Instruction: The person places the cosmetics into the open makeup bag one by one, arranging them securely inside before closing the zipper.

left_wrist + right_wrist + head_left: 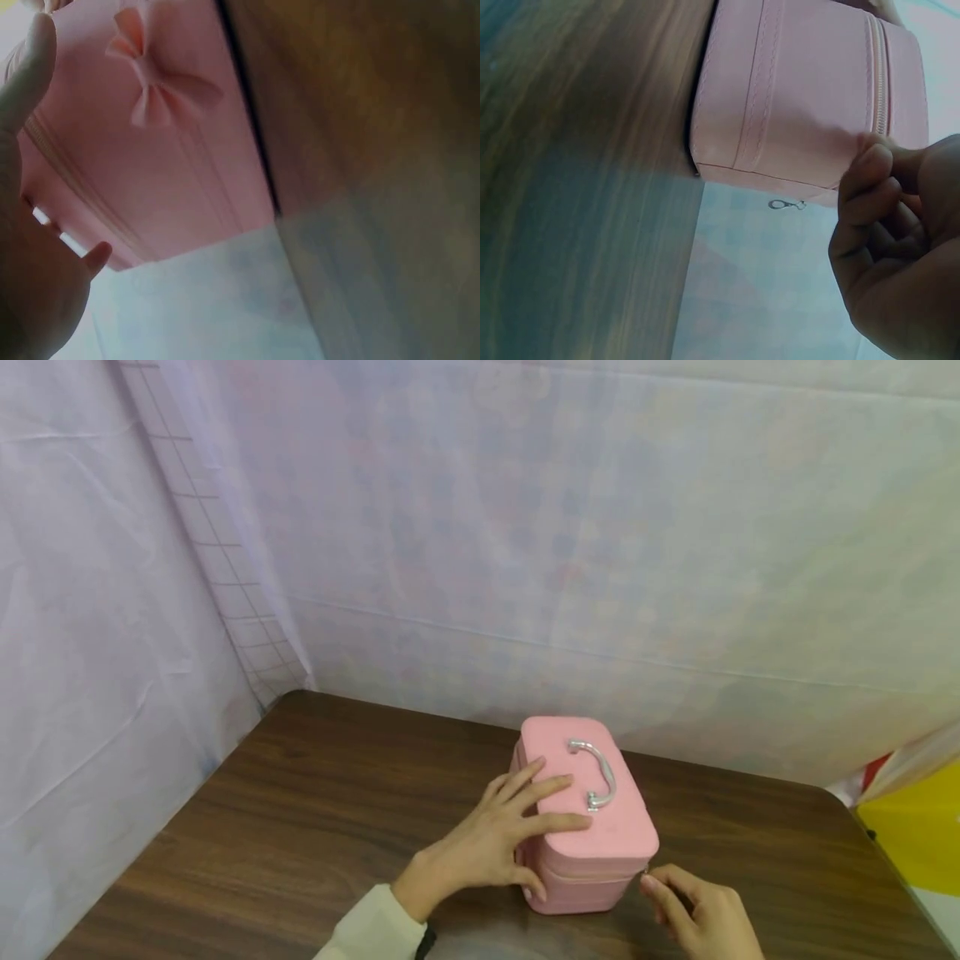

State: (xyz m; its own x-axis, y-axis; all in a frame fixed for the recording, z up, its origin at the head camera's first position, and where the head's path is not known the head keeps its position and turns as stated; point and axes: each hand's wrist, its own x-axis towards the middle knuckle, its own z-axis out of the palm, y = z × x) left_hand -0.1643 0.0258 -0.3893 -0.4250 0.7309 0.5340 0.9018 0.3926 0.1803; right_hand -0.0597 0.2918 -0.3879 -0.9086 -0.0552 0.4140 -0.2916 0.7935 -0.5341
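A pink zippered case [585, 893] with a curved silver handle [606, 772] on its lid stands on the wooden table. My left hand [491, 835] rests on the lid's left side, fingers spread and straight, thumb down along the near side. In the left wrist view a pink bow [150, 67] decorates the case's side. At the near right corner my right hand [701, 910] pinches a zipper pull, mostly hidden by the fingertips. The right wrist view shows the zipper [880, 75] running up to those fingers. Another metal pull [784, 204] sticks out past a farther corner.
The dark wooden table [337, 802] extends to both sides of the case. Pale patterned cloth [525, 543] hangs behind it and at the left. A yellow item [915, 827] lies beyond the table's right edge.
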